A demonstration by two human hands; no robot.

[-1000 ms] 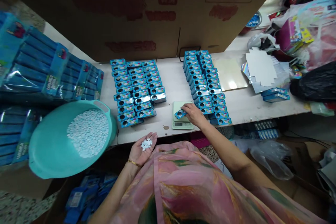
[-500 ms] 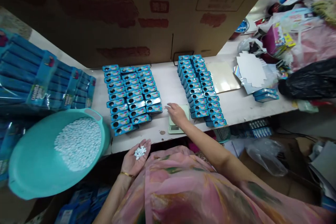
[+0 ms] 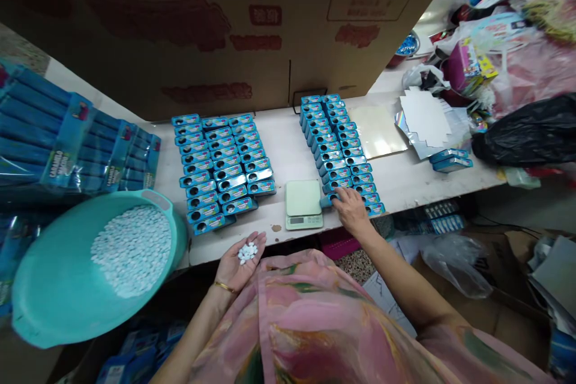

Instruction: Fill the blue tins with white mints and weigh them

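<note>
My left hand [image 3: 240,261] lies palm up in front of the table, fingers stretched out, with a small heap of white candies [image 3: 247,252] on it. My right hand [image 3: 352,211] grips a small blue box [image 3: 327,200] at the front end of the right-hand rows of blue boxes [image 3: 332,156]. Its fingertips are partly hidden against the boxes. Just left of that hand is a pale green kitchen scale [image 3: 304,199] with nothing on its plate. More rows of blue boxes [image 3: 225,162], with round dark openings on top, stand left of the scale.
A turquoise tub [image 3: 49,288] of white candies stands at the left. Behind it are plastic-wrapped blue packs [image 3: 58,138]. A large cardboard box [image 3: 202,42] walls off the back. To the right lie a cream sheet [image 3: 377,130], white card [image 3: 425,117], two blue boxes [image 3: 451,162] and a black bag [image 3: 526,135].
My right hand has moved right from above the scale to the front of the right-hand rows and taken hold of a blue box. My left hand still holds the candies. The view has shifted slightly.
</note>
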